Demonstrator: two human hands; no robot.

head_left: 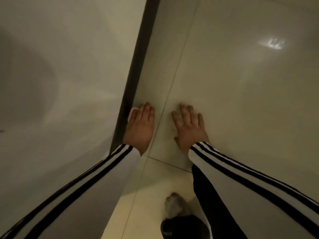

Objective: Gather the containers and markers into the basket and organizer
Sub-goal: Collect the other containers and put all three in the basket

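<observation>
**Both hands out flat above the floor**

My left hand [140, 126] reaches forward, fingers straight and close together, pointing to 12 o'clock. It is just beside a dark strip [138, 66] that runs from 12 towards 7 o'clock. A pale pink patch at the hand's 9 o'clock edge is too blurred to name. My right hand [188, 128] is spread, gripping nothing, over the pale floor tiles [241, 100]. My shoe [174, 204] shows at 6 o'clock. Where the containers and markers lie, I cannot tell.
</observation>
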